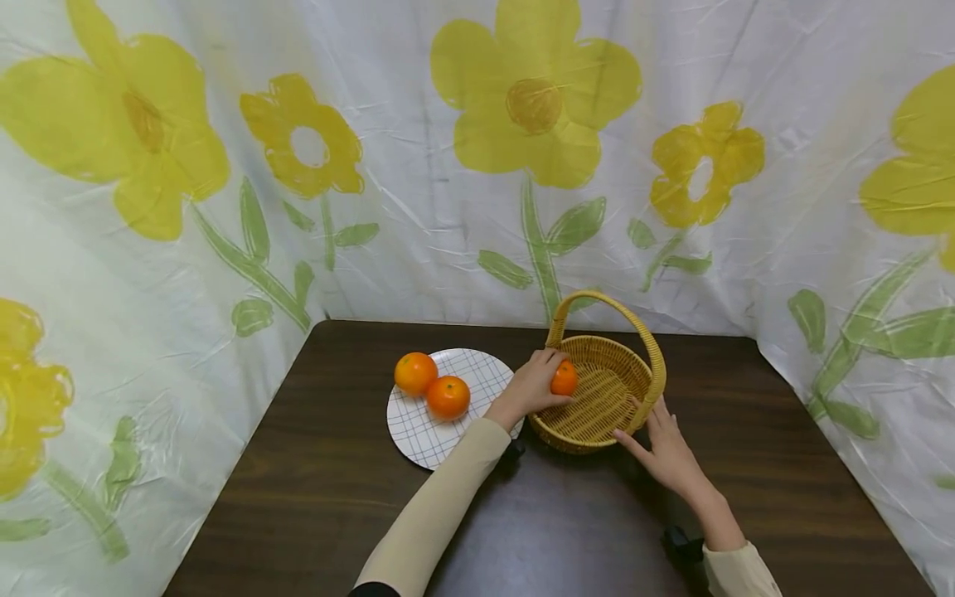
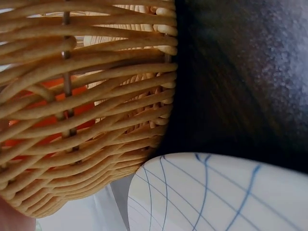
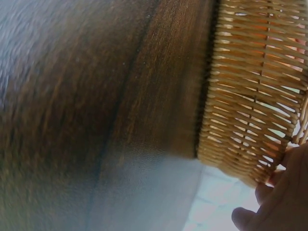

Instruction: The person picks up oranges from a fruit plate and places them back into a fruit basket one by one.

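Observation:
My left hand (image 1: 531, 383) grips an orange (image 1: 564, 378) just inside the left rim of a round wicker basket (image 1: 606, 401). In the left wrist view the basket wall (image 2: 110, 110) covers most of the fruit, with patches of it showing through the weave. At the basket's right side, my right hand (image 1: 670, 452) holds the rim near the foot of the arched handle (image 1: 655, 352). The right wrist view has its fingers (image 3: 267, 192) against the basket's upper edge. Two more oranges (image 1: 448, 398) (image 1: 415, 374) lie on a white plate (image 1: 418, 435) with blue grid lines.
The plate stands left of the basket, close beside it, under my left forearm. Both stand on a dark wooden table (image 1: 313, 473). Behind the table hangs a white curtain (image 1: 403, 249) with yellow flowers.

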`<state>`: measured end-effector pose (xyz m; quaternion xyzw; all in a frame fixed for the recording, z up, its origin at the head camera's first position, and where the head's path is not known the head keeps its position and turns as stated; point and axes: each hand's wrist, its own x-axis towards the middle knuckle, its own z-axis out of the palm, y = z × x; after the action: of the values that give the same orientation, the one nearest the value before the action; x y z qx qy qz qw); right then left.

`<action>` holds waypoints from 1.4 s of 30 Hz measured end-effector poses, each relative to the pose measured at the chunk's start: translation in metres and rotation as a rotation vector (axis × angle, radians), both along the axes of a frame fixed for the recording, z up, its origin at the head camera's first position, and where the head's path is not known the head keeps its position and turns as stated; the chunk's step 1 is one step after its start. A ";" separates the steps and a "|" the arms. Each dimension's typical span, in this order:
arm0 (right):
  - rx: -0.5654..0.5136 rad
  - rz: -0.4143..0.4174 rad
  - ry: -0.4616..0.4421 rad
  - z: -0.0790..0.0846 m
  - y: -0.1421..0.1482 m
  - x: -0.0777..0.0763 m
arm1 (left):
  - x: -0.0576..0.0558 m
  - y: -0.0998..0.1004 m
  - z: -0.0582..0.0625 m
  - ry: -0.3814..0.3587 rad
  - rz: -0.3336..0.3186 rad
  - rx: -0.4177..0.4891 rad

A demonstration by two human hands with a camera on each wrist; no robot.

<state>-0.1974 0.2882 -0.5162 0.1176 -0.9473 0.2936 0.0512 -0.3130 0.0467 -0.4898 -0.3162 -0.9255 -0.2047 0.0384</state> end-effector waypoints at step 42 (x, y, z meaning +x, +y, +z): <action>-0.033 -0.007 -0.017 0.001 -0.001 0.001 | 0.008 -0.027 0.007 -0.087 0.015 0.136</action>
<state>-0.1969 0.2871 -0.5157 0.1108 -0.9432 0.3098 0.0462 -0.3046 0.0194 -0.4829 -0.2968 -0.9126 -0.2805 0.0210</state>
